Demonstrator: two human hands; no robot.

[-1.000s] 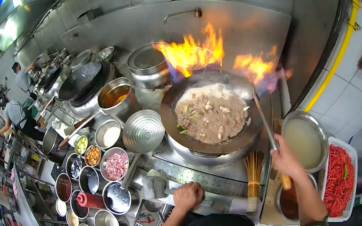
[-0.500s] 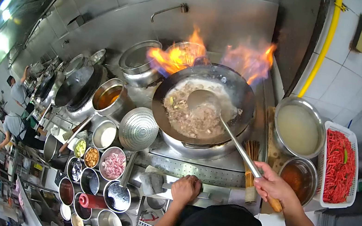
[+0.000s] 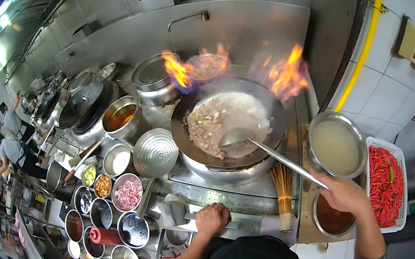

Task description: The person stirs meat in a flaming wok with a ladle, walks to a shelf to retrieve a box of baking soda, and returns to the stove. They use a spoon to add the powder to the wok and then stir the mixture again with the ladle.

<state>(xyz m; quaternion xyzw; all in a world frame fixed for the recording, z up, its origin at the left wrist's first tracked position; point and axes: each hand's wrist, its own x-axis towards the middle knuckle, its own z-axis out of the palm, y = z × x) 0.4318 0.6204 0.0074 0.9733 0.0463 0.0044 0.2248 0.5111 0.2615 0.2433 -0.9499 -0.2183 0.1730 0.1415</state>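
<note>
right hand (image 3: 343,194) gripping, left hand (image 3: 212,219) fisted

Just past the right fingers (image 3: 324,180), a steel bowl (image 3: 311,134) of pale liquid. Farther right, a white basket (image 3: 383,143) of red chillies. Just below those fingers, a bowl of brown sauce (image 3: 313,220). Between right and left fingers (image 3: 216,212), a bamboo brush (image 3: 284,192). Left of the left fingers, a bowl of pink sliced onion (image 3: 115,193); above that, a perforated skimmer (image 3: 156,152) and a pot of amber oil (image 3: 129,131).

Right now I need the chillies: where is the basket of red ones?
In the head view, the white basket of red chillies sits far right, beside the bowl of pale liquid, beyond the right hand.
</note>
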